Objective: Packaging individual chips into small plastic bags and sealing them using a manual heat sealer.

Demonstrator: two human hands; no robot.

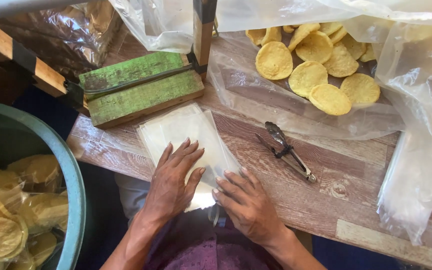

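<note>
I'm seeing the left hand (pixel 173 182) lying flat, fingers spread, pressing on a stack of clear plastic bags (pixel 188 135) at the near edge of the wooden table (pixel 356 200). The right hand (pixel 246 202) is resting open, fingertips touching the stack's right edge; neither is gripping. Metal tongs (pixel 287 151) are lying just right. Yellow round crackers (pixel 316 70) are sitting beyond, on plastic sheeting.

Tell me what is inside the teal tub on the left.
The teal tub holds clear bags of round yellow crackers, several crackers to a bag. The tub's lower contents and bottom are hidden beneath those bags.
</note>
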